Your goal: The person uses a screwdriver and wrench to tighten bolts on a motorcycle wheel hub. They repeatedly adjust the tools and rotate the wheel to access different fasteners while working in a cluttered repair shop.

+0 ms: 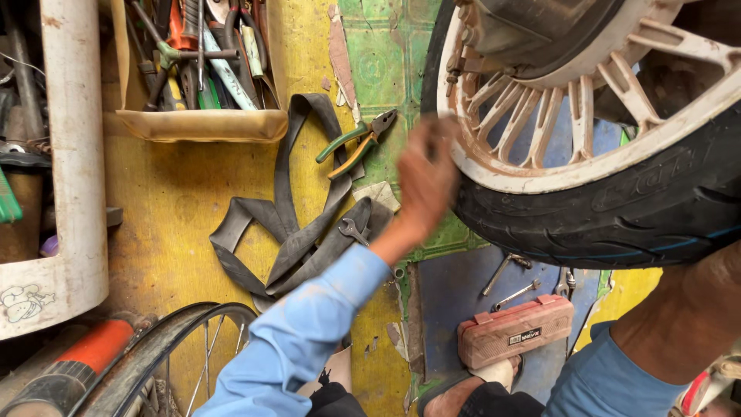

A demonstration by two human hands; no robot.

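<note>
Place: I see a tyre and wheel repair workshop.
Signs: wheel (587, 116), tool tray (201, 69), pliers (356, 143), inner tube (289, 224), spanners (515, 293) on my floor (166, 232).

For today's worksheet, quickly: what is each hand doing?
Left hand: on the dusty white spoked wheel rim; grip cannot be told.
Right hand: out of view.

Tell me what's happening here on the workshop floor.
A person in a blue sleeve has the left hand against the rim edge of a tyred wheel, the hand blurred. The right hand isn't visible. On the floor nearby lie a slack inner tube, green-handled pliers and a reddish case.
</note>
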